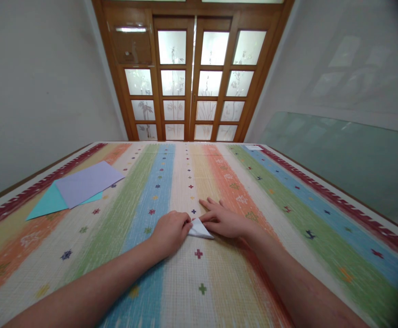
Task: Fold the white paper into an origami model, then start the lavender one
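A small piece of folded white paper [200, 229] lies on the striped tablecloth [185, 282], its visible part shaped like a triangle. My left hand [171, 232] has its fingers curled together and pinches the paper's left side. On the other side, my right hand [222, 218] rests with its fingers stretched out and spread, the fingertips on the cloth and the lower fingers touching the paper's right slope. The left edge of the paper is hidden behind my left fingers.
A lilac paper sheet [89, 182] overlaps a turquoise sheet [48, 202] at the left. A small white slip [254, 147] lies at the table's far right end. Beyond the table stand wooden doors [190, 82] with glass panes; a greenish glass panel [349, 159] is by the right wall.
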A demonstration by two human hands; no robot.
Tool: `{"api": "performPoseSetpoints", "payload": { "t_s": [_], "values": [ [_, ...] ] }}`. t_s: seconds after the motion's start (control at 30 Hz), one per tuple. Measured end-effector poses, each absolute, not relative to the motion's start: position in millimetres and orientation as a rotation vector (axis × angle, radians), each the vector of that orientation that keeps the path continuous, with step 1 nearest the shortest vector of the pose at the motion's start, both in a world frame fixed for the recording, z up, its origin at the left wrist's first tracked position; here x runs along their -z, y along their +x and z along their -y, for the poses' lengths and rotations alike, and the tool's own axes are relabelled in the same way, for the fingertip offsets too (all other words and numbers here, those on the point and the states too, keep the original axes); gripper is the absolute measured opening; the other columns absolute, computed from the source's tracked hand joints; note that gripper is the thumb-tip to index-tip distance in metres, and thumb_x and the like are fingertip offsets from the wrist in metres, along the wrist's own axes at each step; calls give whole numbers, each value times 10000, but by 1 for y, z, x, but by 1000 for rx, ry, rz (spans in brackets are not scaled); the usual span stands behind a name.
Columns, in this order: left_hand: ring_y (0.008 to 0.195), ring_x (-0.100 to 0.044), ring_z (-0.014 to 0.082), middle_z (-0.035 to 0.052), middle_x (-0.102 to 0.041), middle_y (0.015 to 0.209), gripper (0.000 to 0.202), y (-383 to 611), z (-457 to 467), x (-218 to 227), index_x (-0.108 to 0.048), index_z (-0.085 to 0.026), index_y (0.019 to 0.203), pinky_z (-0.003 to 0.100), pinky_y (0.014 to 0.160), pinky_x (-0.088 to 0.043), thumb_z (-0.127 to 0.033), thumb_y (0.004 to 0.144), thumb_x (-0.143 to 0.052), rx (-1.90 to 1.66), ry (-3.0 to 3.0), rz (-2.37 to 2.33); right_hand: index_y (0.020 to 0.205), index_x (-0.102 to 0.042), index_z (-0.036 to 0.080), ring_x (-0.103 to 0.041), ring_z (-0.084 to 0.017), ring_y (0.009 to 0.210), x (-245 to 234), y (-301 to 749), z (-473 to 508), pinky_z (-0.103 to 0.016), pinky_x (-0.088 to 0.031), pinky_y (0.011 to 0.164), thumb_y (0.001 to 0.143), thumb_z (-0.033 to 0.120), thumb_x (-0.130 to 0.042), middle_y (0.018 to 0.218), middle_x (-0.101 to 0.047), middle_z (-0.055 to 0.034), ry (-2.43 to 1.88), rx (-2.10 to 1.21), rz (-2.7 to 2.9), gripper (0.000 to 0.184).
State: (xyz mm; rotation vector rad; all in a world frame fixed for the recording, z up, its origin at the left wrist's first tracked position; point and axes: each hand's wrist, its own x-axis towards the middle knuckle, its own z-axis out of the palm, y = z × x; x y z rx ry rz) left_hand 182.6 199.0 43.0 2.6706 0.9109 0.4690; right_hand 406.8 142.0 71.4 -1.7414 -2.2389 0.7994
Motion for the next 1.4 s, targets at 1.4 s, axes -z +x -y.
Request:
{"api": "performPoseSetpoints", "payload": {
  "t_s": [1.4],
  "values": [
    [875, -566, 231, 66, -651, 894, 219, 186, -196, -43, -613, -173, 923, 353, 784, -439, -248, 972, -414, -402, 2828, -949, 922, -778, 348, -243, -350, 1430, -55, 381, -149, -637, -34, 1107, 821, 451, -662, 1452, -489, -38, -1874, -640, 1887, 185]
  ]
}}
